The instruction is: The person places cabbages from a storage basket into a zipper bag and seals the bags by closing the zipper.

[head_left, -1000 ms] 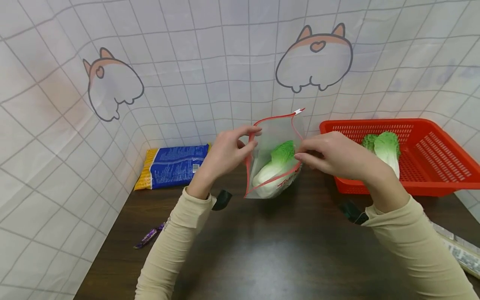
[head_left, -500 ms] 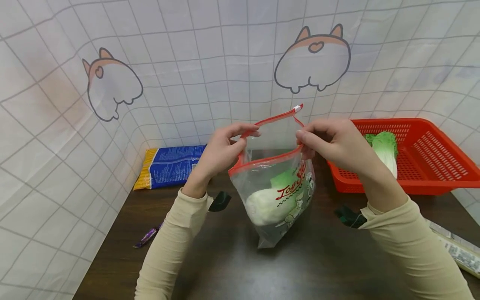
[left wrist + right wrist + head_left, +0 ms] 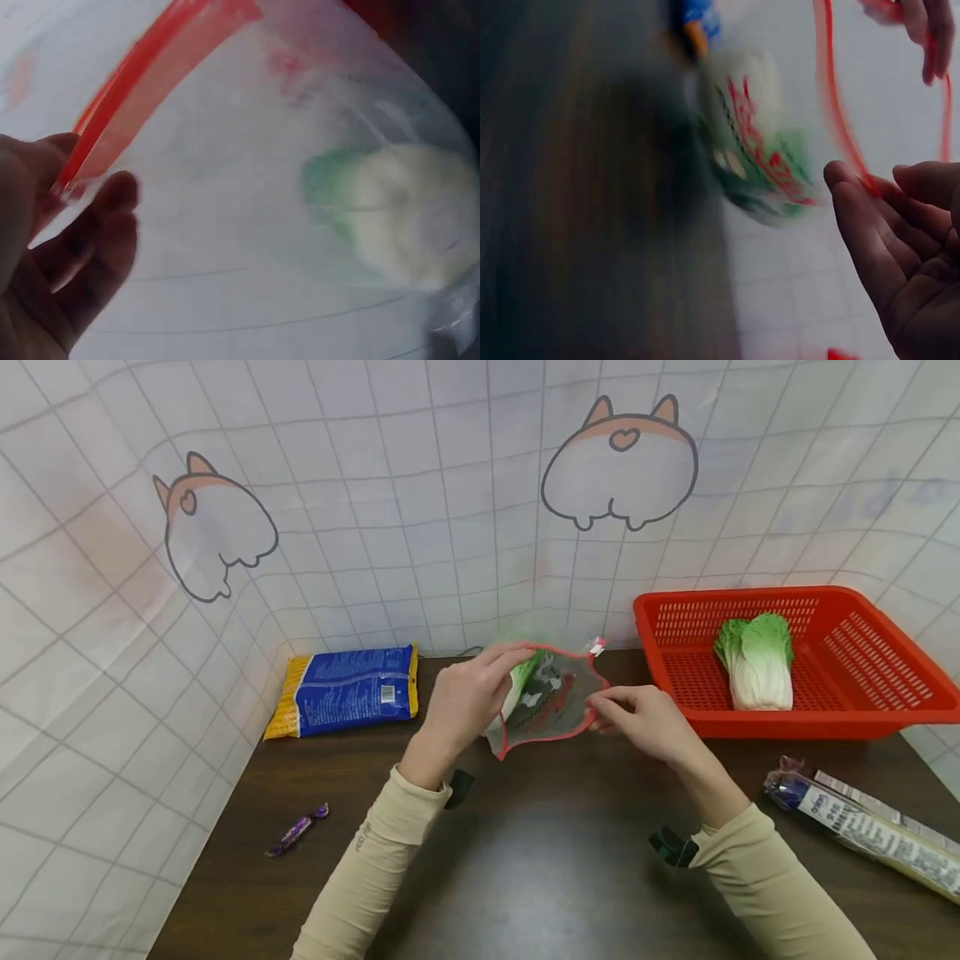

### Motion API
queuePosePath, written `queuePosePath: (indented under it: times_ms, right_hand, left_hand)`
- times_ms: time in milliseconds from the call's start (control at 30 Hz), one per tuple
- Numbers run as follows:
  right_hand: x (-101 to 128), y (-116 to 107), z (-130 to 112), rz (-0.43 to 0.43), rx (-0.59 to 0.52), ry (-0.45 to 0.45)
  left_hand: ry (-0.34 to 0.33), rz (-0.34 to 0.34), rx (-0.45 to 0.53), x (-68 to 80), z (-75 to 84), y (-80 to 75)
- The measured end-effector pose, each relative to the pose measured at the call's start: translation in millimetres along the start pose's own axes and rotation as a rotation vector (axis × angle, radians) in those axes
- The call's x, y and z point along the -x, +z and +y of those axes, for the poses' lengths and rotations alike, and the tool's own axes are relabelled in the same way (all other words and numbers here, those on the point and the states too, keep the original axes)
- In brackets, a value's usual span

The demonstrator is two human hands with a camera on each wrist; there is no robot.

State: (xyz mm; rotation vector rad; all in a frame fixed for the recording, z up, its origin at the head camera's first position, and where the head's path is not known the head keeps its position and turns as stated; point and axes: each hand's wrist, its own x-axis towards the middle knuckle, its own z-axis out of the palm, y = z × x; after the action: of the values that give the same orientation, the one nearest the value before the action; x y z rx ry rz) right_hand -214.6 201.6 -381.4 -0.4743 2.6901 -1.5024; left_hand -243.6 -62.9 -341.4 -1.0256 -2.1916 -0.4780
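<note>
Left of the left hand point(image 3: 467, 693) and nearer the person, a purple-wrapped candy point(image 3: 298, 831) lies on the desk point(image 3: 555, 877); just beside that hand on its left lies a blue-and-yellow packet point(image 3: 352, 692), its printed label and barcode facing up; the left hand pinches the red rim of a clear zip bag point(image 3: 562, 693) between thumb and fingers; the bag spans the space between the two hands, its mouth spread and its body reaching away beyond them; a napa cabbage point(image 3: 411, 217) sits inside it, partly blurred; the right hand point(image 3: 645, 720) pinches the opposite stretch of rim, thumb against fingers; beyond the right hand and to its right stands a red plastic basket point(image 3: 847, 724), holding a second napa cabbage point(image 3: 759, 664); right of the right hand and nearer the person lies a long printed packet point(image 3: 877, 835).
</note>
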Motion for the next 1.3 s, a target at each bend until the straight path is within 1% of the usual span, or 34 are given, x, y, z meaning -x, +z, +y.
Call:
queuePosePath:
  times_ms: [33,100,133,200,333,433,500,600,733,800,867,1000,1100,1200,1300]
  right_hand:
    - [-0.2,1.3,4.5,0.006,0.031,0.023]
    - [-1.2,2.9,10.5,0.048,0.085,0.045]
    - [-1.6,3.6,12.0,0.074,0.108,0.05]
    - [-1.7,4.9,13.1,0.128,0.164,0.045]
    - [-1.5,8.7,13.2,0.212,0.228,0.014]
    - [-0.9,11.7,13.8,0.266,0.254,-0.027]
    - [-1.0,13.7,15.6,0.291,0.255,-0.055]
    - [-0.4,16.4,17.4,0.306,0.253,-0.087]
    - [0.4,18.6,17.9,0.325,0.307,-0.133]
    - [0.8,19.0,17.1,0.332,0.344,-0.154]
    - [1.0,19.1,15.8,0.334,0.37,-0.166]
    - [1.4,20.0,15.4,0.332,0.408,-0.163]
    - [2.1,19.8,15.4,0.332,0.423,-0.15]
    - [3.1,17.9,14.7,0.313,0.409,-0.136]
    - [3.7,15.5,14.9,0.289,0.385,-0.132]
  left_hand:
    - [-0.019,-0.03,0.003,5.3,1.7,6.9]
    - [-0.054,-0.065,0.033,13.2,5.8,16.6]
    - [-0.071,-0.073,0.049,16.0,8.2,19.7]
    - [-0.108,-0.069,0.085,20.1,12.8,23.2]
    - [-0.2,-0.004,0.138,23.4,19.1,24.4]
    - [-0.259,0.047,0.181,22.8,19.3,24.4]
    - [-0.29,0.063,0.199,22.5,18.0,24.2]
    - [-0.319,0.068,0.186,22.7,15.9,22.3]
    - [-0.332,0.053,0.121,21.7,14.3,17.9]
    - [-0.33,0.039,0.104,20.6,13.6,15.9]
    - [-0.329,0.025,0.109,20.1,12.1,15.3]
    - [-0.341,0.003,0.149,23.4,9.5,17.1]
    - [-0.344,0.004,0.201,25.4,8.6,17.9]
    - [-0.341,0.007,0.264,25.2,8.0,17.4]
    - [-0.353,0.006,0.308,24.7,6.7,17.1]
